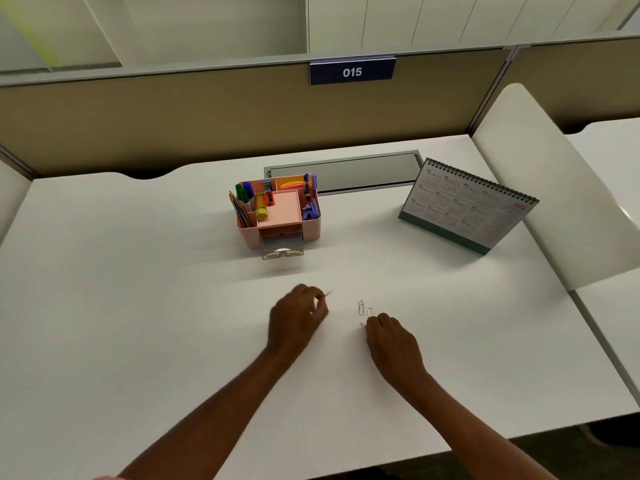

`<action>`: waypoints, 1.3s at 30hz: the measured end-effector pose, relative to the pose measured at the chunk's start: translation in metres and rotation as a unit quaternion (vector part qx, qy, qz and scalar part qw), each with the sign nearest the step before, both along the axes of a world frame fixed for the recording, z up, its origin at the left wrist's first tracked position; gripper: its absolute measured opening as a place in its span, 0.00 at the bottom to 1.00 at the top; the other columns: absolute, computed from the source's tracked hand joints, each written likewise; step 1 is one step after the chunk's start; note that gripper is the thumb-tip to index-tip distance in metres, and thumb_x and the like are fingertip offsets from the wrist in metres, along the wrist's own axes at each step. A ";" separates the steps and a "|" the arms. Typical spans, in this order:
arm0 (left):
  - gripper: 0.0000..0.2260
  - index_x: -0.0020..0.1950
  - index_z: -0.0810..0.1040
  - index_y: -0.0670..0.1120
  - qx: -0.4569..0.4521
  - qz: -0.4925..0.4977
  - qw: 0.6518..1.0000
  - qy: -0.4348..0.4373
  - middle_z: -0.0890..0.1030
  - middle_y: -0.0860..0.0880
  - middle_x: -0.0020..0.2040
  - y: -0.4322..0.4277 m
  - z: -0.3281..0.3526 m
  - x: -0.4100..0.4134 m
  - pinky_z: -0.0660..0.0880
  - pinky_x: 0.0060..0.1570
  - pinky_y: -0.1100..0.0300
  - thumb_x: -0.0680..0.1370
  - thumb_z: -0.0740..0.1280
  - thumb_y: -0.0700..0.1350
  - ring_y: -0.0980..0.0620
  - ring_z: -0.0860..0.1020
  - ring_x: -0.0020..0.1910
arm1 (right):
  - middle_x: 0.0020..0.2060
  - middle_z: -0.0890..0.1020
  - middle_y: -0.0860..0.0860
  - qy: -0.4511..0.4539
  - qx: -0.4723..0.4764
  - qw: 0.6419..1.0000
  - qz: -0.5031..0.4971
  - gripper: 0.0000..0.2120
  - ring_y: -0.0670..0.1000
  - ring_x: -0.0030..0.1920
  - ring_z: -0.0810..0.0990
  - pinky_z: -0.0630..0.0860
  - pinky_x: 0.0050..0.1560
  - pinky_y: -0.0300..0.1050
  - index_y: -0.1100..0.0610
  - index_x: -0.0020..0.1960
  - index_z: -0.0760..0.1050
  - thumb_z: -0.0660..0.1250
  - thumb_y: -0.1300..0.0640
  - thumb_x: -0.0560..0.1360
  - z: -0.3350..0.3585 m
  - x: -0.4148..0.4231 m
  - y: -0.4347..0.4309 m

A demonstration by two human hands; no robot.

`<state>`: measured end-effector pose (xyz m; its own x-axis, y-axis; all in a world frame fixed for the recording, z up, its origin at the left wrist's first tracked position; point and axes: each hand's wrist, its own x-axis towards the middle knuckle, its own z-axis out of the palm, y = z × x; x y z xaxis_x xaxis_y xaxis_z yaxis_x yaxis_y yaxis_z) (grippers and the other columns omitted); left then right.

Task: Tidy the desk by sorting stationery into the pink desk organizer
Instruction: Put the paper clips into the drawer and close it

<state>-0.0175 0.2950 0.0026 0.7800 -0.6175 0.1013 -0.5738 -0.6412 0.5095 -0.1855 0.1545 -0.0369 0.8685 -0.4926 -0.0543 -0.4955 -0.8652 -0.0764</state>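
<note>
two thin silver wire paper clips (364,309) are lying on the white desk top (138,306), side by side, long axes running roughly away from the person, rounded ends pointing toward the organizer. a third clip is peeking out at the right hand's (393,339) fingertips; the fingers are curling down onto it, but can't tell if they're actually pinching it. the left hand (297,315) is hovering just left of the clips w/ fingers bunched together, pinching a small thin item that's too blurred to name, its tip sticking out to the upper right.

the pink plastic desk organizer (278,213) is sitting further back, mid desk, well apart from both hands. its left compartment is holding pencils and green & blue markers standing upright, leaning slightly left. a yellow glue stick and an orange-blue small item are sitting in the next slot. the back compartment is holding orange/yellow flat bits plus a blue pen; purple-blue items are filling the right side. its clear front drawer (281,249) is sticking out open.

a spiral-bound desk calendar w/ green base (467,206) is standing to the right, near the white side panel.
</note>
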 end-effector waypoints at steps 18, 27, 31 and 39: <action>0.10 0.51 0.84 0.44 0.243 0.055 0.967 -0.044 0.78 0.48 0.40 -0.034 0.039 0.164 0.75 0.39 0.56 0.80 0.68 0.50 0.48 0.76 0.39 | 0.37 0.75 0.49 -0.034 0.051 0.998 -0.012 0.07 0.54 0.34 0.76 0.63 0.25 0.45 0.55 0.43 0.74 0.71 0.56 0.77 -0.002 -0.007 -0.004; 0.12 0.52 0.84 0.46 0.191 0.099 0.975 -0.059 0.81 0.47 0.42 -0.035 0.041 0.158 0.71 0.35 0.58 0.81 0.66 0.53 0.49 0.75 0.37 | 0.41 0.76 0.48 -0.020 0.109 0.993 -0.045 0.08 0.54 0.40 0.78 0.75 0.33 0.51 0.53 0.47 0.76 0.62 0.51 0.82 -0.002 -0.006 -0.009; 0.11 0.53 0.85 0.47 -0.035 0.150 0.985 -0.078 0.86 0.48 0.43 -0.027 0.041 0.123 0.78 0.36 0.58 0.81 0.68 0.53 0.48 0.82 0.39 | 0.41 0.77 0.47 -0.049 0.179 0.981 -0.059 0.07 0.52 0.41 0.79 0.77 0.39 0.51 0.52 0.47 0.78 0.63 0.51 0.80 0.013 0.010 -0.019; 0.07 0.54 0.83 0.58 -0.034 0.080 0.990 0.113 0.82 0.57 0.45 -0.031 -0.013 0.017 0.77 0.42 0.59 0.78 0.69 0.54 0.55 0.81 0.42 | 0.44 0.82 0.46 -0.144 0.166 0.976 -0.003 0.07 0.47 0.41 0.80 0.78 0.41 0.44 0.45 0.54 0.83 0.67 0.47 0.79 0.084 0.131 -0.029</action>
<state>-0.0009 0.2644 -0.0103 0.8750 -0.4815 -0.0507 -0.3335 -0.6752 0.6579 -0.0546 0.1260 0.0467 0.8686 -0.4943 0.0339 -0.4169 -0.7663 -0.4889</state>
